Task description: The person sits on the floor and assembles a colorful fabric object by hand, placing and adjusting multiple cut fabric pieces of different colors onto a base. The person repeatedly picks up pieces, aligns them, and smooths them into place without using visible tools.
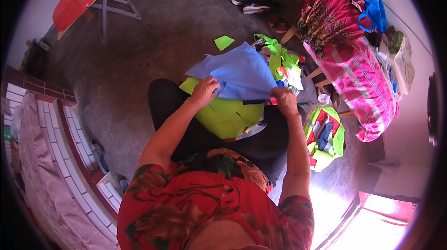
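"What do the hands hold?"

"A seated person in a red floral shirt [223, 203] holds a blue cloth [237, 70] spread above the lap. The left hand [205, 92] grips its near edge toward the left; the right hand [285, 101] pinches its near corner on the right."

"Are the two hands together?"

"They are well apart, both clamped on the blue cloth, which spans the gap and fans out toward the far side. The exact placing of the right fingertips cannot be told."

"And beneath it?"

"Yellow-green cloth pieces [228, 119] lie across dark trousers [163, 103], partly covered by the blue. A dark strip [257, 102] shows along the near edge, close to the right hand; whether it is joined to the blue cloth is unclear."

"What surrounds the worker?"

"A small green scrap [224, 42] lies on the grey floor [116, 59], just beyond the blue cloth. A heap of mixed scraps [288, 61] sits at the far right of the lap, and a lime-edged bundle [339, 136] rests nearer, on the right. Farther right, a pink checked cloth [358, 82] drapes near a bright blue bag [375, 10]. Shoes [256, 10] stand on the far side."
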{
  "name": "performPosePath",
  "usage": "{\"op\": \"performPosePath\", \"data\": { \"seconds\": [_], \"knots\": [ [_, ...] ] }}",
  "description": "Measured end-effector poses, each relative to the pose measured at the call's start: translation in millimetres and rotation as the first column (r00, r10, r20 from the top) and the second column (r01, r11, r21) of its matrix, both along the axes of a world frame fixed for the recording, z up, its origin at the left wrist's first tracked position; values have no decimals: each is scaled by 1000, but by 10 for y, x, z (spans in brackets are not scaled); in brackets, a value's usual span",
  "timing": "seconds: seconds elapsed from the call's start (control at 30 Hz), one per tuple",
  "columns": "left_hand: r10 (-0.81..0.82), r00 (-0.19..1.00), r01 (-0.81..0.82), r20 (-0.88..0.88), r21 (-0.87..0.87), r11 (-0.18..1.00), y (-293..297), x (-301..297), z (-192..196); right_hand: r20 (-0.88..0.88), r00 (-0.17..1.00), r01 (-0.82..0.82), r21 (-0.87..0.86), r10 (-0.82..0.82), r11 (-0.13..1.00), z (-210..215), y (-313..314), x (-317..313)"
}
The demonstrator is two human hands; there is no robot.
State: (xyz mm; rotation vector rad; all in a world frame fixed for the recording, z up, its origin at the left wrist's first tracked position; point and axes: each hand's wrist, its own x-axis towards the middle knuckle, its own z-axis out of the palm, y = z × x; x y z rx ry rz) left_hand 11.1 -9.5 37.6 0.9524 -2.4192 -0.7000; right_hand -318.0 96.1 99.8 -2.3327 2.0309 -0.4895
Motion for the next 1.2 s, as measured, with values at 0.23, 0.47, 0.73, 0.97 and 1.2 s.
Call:
{"op": "performPosePath", "data": {
  "seconds": [0.23,0.47,0.73,0.97,1.2],
  "knots": [
    [-25,1000,26,8,-73,997,65,24,-121,14,995,85,362,-97,928,-237,66,25],
    [20,992,-4,125,-128,992,80,122,-108,192,965,110,324,-179,940,-248,147,-21],
    [66,998,-63,4,-215,975,144,-221,43,272,888,351,121,-371,928,127,431,-172],
    [139,972,-113,190,-142,983,281,-620,-154,371,830,395,138,-417,908,121,489,-156],
    [55,992,-53,109,-21,998,263,-588,-63,294,844,420,156,-448,894,140,496,-116]
  ]
}}
